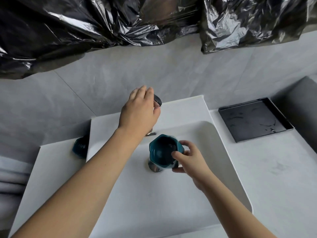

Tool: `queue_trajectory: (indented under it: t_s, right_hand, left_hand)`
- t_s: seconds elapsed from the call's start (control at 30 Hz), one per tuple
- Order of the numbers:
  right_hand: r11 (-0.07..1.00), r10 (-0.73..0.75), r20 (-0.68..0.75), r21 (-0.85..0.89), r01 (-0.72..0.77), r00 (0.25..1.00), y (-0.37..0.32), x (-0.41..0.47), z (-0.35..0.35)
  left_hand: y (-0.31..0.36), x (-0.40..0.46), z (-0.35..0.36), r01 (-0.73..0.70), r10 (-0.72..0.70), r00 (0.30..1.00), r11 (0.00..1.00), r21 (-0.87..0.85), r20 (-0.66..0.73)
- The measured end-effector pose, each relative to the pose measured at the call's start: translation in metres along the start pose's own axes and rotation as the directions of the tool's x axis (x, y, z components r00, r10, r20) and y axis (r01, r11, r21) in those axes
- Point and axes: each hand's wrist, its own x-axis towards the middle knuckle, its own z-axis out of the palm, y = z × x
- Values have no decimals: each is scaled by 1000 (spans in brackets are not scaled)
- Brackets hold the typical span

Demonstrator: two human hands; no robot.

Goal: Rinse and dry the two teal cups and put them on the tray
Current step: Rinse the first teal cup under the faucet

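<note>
White counter (267, 169) bears black tray (253, 120), 1 teal cup (79, 148).

teal cup (163, 152), black tray (253, 120), white sink (137, 194)

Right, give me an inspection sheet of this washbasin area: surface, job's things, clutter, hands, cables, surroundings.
Surface: white rectangular washbasin set in a pale grey counter.
Job's things: one faceted teal ceramic cup held upright over the basin's chrome drain; second teal cup on the counter at the basin's left edge; flat black rectangular tray on the counter to the right, nothing on it.
Clutter: nothing seen.
Hands: left hand on the dark faucet handle; right hand grips the held cup's rim and side.
Cables: nothing seen.
Surroundings: grey tiled wall, crinkled black plastic sheeting hung above.
</note>
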Motion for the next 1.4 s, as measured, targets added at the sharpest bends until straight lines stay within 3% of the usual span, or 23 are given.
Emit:
queue_trajectory:
  t_s: [0.27, 0.53, 0.73, 0.83, 0.87, 0.93, 1.0, 1.07, 1.2, 1.4]
  right_hand:
    - [996, -30, 34, 84, 27, 999, -7, 9, 16]
    - [994, -51, 29, 101, 48, 998, -8, 9, 16]
    - [993, -66, 36, 104, 62, 997, -9, 9, 15]
    - [987, -67, 31, 148, 61, 997, -8, 10, 13]
    - [984, -68, 31, 168, 62, 997, -7, 11, 14]
    - [975, -71, 25, 212, 64, 997, -4, 12, 16]
    - [965, -85, 16, 252, 78, 996, -3, 13, 20]
    - [958, -107, 9, 270, 101, 994, -2, 13, 26]
    - [974, -99, 50, 210, 86, 994, 0, 12, 32]
    - [993, -51, 157, -95, 66, 986, -24, 28, 11]
  left_hand:
    - [-2, 10, -16, -75, 76, 997, 995, 62, -17]
    - [-10, 15, -22, -62, 62, 998, 997, -49, -8]
    - [-20, 2, -19, 4, 10, 999, 965, -264, 53]
    - [-31, -28, -13, 72, -132, 984, 907, -415, -119]
    - [-35, -41, -8, 154, -226, 969, 870, -468, -100]
    - [-41, -64, 9, 409, -389, 909, 764, -498, 150]
    - [-40, -82, 24, 592, -390, 791, 683, -428, 472]
    - [-34, -91, 35, 642, -320, 721, 644, -417, 615]
    - [-28, -90, 49, 644, -362, 726, 654, -396, 584]
    - [-36, -75, 47, 467, -322, 806, 861, -200, 497]
